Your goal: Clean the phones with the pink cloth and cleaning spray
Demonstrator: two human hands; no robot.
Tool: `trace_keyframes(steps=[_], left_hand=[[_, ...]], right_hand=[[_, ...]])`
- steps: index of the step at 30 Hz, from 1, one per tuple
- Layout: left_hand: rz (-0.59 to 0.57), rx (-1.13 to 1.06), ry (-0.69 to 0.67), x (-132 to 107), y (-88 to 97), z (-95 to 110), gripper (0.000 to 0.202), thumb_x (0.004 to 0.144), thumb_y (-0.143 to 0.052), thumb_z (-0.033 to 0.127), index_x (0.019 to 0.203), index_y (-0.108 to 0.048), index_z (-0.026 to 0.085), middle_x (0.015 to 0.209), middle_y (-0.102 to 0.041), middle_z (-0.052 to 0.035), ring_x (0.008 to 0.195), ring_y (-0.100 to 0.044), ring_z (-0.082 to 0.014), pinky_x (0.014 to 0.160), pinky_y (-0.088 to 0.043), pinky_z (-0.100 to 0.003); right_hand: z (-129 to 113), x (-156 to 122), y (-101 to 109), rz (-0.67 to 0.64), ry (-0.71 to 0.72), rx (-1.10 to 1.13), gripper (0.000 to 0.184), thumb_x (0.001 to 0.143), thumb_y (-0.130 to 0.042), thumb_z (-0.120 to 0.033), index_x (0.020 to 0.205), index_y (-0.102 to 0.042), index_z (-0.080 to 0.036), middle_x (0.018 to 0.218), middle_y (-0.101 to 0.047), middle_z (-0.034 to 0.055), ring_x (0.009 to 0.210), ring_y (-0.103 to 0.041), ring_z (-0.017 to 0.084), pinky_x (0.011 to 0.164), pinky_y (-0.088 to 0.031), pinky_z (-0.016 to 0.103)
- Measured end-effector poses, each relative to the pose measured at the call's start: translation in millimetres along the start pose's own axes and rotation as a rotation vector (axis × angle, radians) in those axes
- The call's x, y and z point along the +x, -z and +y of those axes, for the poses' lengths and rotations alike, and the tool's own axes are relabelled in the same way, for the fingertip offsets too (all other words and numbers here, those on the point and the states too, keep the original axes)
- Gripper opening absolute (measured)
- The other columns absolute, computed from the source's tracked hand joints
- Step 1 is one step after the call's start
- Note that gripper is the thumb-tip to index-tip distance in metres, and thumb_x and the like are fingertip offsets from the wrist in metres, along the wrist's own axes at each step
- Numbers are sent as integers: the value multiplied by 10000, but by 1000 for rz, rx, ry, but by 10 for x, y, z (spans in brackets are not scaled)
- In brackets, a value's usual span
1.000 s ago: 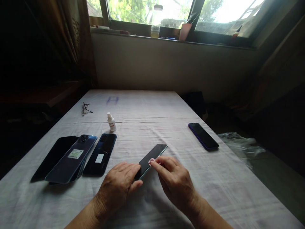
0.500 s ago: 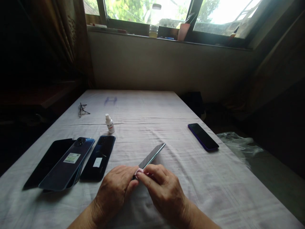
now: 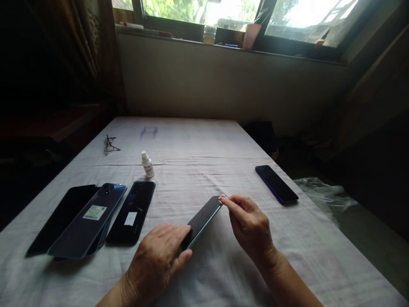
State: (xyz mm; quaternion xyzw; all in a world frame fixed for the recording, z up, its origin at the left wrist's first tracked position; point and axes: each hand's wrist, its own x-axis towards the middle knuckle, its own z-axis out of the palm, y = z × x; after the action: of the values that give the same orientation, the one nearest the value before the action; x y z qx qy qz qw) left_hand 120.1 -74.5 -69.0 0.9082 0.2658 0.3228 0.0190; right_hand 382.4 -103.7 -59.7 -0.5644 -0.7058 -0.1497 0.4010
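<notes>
A dark smartphone [image 3: 204,218] with a pale greenish edge is held tilted above the sheet, its far end pointing away to the right. My left hand [image 3: 159,256] grips its near end, fingers over the screen and thumb along the side. My right hand [image 3: 251,224] pinches a small pinkish-white cloth [image 3: 222,198] against the phone's far corner. Most of the cloth is hidden by the fingers. To the left lie a dark phone with a white sticker [image 3: 131,217] and a small pile topped by a bluish phone [image 3: 84,226] with a printed label.
A small white bottle [image 3: 148,165] stands upright beyond the phones, with folded eyeglasses [image 3: 110,145] farther left. Another phone [image 3: 277,184] with a purple edge lies near the right edge of the sheet-covered surface [image 3: 198,140]. Clear plastic [image 3: 322,194] lies lower down, past that edge.
My right hand has slid with the cloth along the phone's edge, from the near end to the far corner. My left hand keeps hold; the phone's screen shows more. The view has shifted slightly.
</notes>
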Motion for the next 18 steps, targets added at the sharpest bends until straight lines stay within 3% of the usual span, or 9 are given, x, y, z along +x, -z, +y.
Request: trace_keyframes(steps=[6, 11, 14, 18], left_hand=[[-34, 103, -118, 24, 20, 53, 312, 892, -540, 245, 1173, -624, 140, 1076, -791, -99, 923, -772, -265, 815, -642, -402], [-104, 131, -65, -71, -3, 9, 499, 744, -547, 163, 1237, -619, 179, 1223, -746, -77, 1083, -726, -258, 881, -628, -363], [-152, 151, -23, -139, -17, -46, 620, 721, -584, 192, 1341, -564, 191, 1355, -673, -85, 1192, -671, -268, 959, -593, -374], [-208, 189, 79, -246, -82, -129, 831, 743, -716, 363, 1493, -414, 174, 1506, -537, -139, 1352, -537, -348, 1116, -460, -501]], right_hand=[[316, -97, 59, -18, -145, 1, 275, 971, -540, -148, 1133, -746, -231, 958, -710, 59, 846, -707, 187, 740, -590, 284], [362, -117, 53, -78, -179, 111, 263, 966, -547, -152, 1129, -731, -245, 989, -738, 43, 868, -727, 182, 770, -603, 273], [329, -110, 29, -132, -187, 198, 240, 961, -548, -145, 1091, -725, -242, 981, -752, 33, 874, -734, 175, 777, -603, 264], [237, -108, 17, -255, -178, 284, 252, 951, -532, -129, 1073, -725, -233, 956, -745, 35, 862, -721, 167, 776, -583, 255]])
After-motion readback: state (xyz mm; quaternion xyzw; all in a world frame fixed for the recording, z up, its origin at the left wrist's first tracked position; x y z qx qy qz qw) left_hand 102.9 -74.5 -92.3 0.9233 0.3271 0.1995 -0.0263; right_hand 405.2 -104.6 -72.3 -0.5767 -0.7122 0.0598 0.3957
